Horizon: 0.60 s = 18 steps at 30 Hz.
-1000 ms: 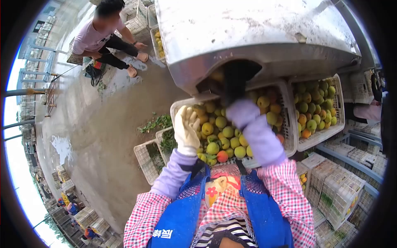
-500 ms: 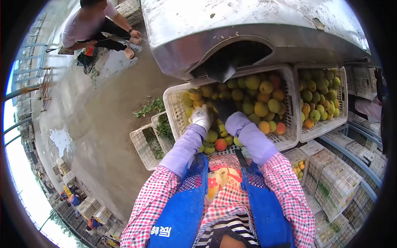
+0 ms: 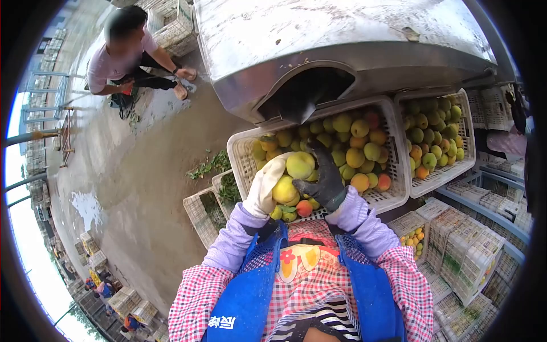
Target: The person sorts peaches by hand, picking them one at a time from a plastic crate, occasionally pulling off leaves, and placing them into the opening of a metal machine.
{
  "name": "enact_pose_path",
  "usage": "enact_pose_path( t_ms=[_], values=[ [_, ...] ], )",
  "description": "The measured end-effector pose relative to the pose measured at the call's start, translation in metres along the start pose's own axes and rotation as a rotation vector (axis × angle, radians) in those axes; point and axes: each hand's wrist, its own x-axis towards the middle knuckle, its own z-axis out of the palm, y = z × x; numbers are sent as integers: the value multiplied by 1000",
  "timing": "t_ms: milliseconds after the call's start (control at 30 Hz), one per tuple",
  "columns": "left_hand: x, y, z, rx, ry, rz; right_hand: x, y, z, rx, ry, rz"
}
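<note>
The left hand [image 3: 262, 187], in a white fabric glove, and the right hand [image 3: 326, 178], in a dark glove, are cupped toward each other and clamped on two round yellow-green peaches [image 3: 299, 165], pressed between the palms. The pair sits in the centre of the frame, just above the near edge of the white latticed plastic crate [image 3: 239, 153], which is heaped with similar fruit.

The hold looks loose rather than locked. Neither hand wraps a fruit fully, so the lower peach [image 3: 284, 190] could slip out at the bottom if the palms part even slightly. It would then land on the heap or roll over the crate's near rim toward the blue apron [image 3: 250, 285]. Pressing harder carries its own risk, since soft skin could bruise where the two fruits meet.

The upper fruit is pale yellow-green and smooth, with no blush visible. The lower one is a deeper yellow, and a green leaf lies just below it. I cannot tell their firmness.

Above the crate a grey metal hopper [image 3: 342, 34] shows a dark opening. A second white crate of peaches [image 3: 441, 183] stands at right. A person in a pink shirt [image 3: 122, 57] crouches at upper left.
</note>
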Motion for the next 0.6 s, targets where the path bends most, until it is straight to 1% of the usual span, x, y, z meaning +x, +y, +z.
enact_pose_path(
  t_ms=[33,67,167,200,267,300,333,367,433,500,567,600],
  values=[
    [2,5,4,-111,23,-27,2,-13,0,99,93,47],
    [4,11,8,-223,47,-53,8,-28,-7,-127,94,-29],
    [9,28,8,-236,140,83,45,-48,-15,-501,261,-488],
    [4,26,4,-370,182,-28,61,-57,-17,-755,323,-518],
    [0,24,4,-657,237,-138,92,-19,-10,-865,348,-507],
    [-2,22,4,-802,267,-198,109,-14,-7,-814,316,-436],
    [1,13,4,-876,283,-183,125,-16,-3,-766,287,-364],
    [4,9,5,-928,311,-193,142,-21,-1,-612,216,-231],
    [8,5,6,-1026,363,-223,152,-41,1,-514,146,-78],
    [13,3,5,-1115,356,-199,158,-60,-5,-645,156,-62],
    [20,2,4,-1230,344,-158,124,-77,-13,-461,202,-277],
    [20,2,4,-1178,322,-81,100,-82,-13,-363,220,-381]
  ],
)
